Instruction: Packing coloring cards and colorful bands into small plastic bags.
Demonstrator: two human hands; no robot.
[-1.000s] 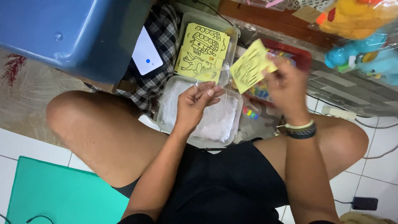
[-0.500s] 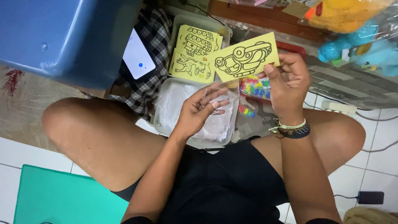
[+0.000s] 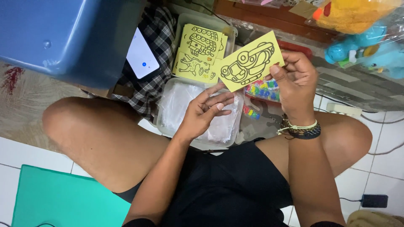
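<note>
Underneath, white tile floor (image 3: 25,151) – right hand (image 3: 294,82) fingers pinch a yellow card (image 3: 248,63), left hand (image 3: 206,111) loosely open – empty

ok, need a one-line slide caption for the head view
Seated person's right hand holds up a yellow outline-drawing card while the left hand touches its corner, above a clear plastic container.

So the card (image 3: 248,61) sits in the right hand (image 3: 294,82) grip, with the left hand (image 3: 206,111) just below and left of it, fingertips at the card's lower edge. Under the left hand is a tub (image 3: 168,113) with a bag (image 3: 223,126) in it. Left of the grip, more cards (image 3: 198,52) lie in a tray (image 3: 229,31), and a phone (image 3: 142,52) lies further left. Beads (image 3: 263,89) lie right under the grip.
</note>
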